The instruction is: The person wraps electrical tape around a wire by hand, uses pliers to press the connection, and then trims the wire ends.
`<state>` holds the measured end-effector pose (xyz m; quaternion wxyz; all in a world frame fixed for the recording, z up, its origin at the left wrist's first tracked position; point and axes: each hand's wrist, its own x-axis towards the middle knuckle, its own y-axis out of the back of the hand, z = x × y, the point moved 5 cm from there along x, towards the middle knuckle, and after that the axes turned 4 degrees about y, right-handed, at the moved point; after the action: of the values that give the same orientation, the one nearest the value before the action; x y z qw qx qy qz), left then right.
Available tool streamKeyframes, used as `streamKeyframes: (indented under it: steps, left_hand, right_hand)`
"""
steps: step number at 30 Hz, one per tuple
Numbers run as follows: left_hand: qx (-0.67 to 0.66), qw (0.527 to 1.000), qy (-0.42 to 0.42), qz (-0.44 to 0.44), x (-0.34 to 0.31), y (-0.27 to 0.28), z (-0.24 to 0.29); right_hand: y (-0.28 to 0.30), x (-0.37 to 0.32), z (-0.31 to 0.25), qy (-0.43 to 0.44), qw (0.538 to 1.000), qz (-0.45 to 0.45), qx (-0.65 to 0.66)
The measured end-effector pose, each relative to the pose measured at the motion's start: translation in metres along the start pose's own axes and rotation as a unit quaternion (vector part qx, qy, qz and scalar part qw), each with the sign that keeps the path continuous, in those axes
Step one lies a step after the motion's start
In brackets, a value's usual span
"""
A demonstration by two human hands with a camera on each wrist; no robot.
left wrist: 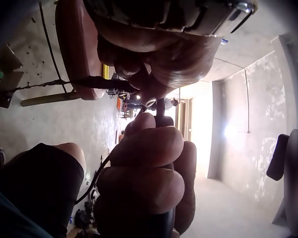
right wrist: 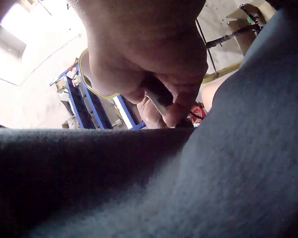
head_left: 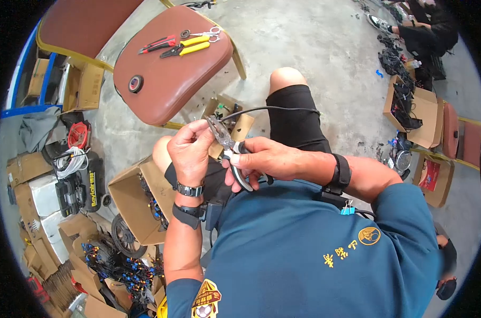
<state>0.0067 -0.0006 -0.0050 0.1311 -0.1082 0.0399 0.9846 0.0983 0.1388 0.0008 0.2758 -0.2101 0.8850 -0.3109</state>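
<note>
In the head view the right hand (head_left: 267,159) grips pliers (head_left: 224,139) by their black and white handles, the jaws pointing up and left. Beside the jaws, the left hand (head_left: 190,153) pinches something small between thumb and forefinger; what it is cannot be made out. A black cable (head_left: 272,107) runs from near the plier jaws to the right across the knee. In the left wrist view, the left hand (left wrist: 174,59) is close above the curled fingers of the right hand (left wrist: 139,183). The right wrist view shows the right hand (right wrist: 149,54) around a dark handle (right wrist: 159,91).
A brown chair seat (head_left: 166,69) ahead holds yellow-handled tools (head_left: 193,47), a red cutter (head_left: 158,43), scissors and a tape roll (head_left: 135,84). Open cardboard boxes (head_left: 139,204), a wheel and bundled cables (head_left: 124,270) lie to the left; another box (head_left: 420,114) is at right.
</note>
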Motion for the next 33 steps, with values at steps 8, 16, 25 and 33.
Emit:
streamKeyframes:
  steps: [8,16,25,33]
  left_hand:
    - [0.093,0.984,-0.111,-0.099,-0.001,0.008,0.011]
    - [0.136,0.959,-0.077,-0.236,-0.009,-0.008,0.024]
    - [0.042,0.985,0.018,-0.169,0.001,0.012,0.01]
    - [0.14,0.977,-0.115,-0.108,0.013,0.006,0.022]
  right_hand:
    - [0.018,-0.025,-0.014,-0.085,0.993,-0.073,-0.039]
    - [0.024,-0.031,-0.093,-0.005,0.632,-0.083,-0.77]
    - [0.061,-0.038,-0.051,-0.002,0.95,0.035,-0.31]
    - [0.073,-0.029,-0.025,0.078,0.979,0.123,-0.141]
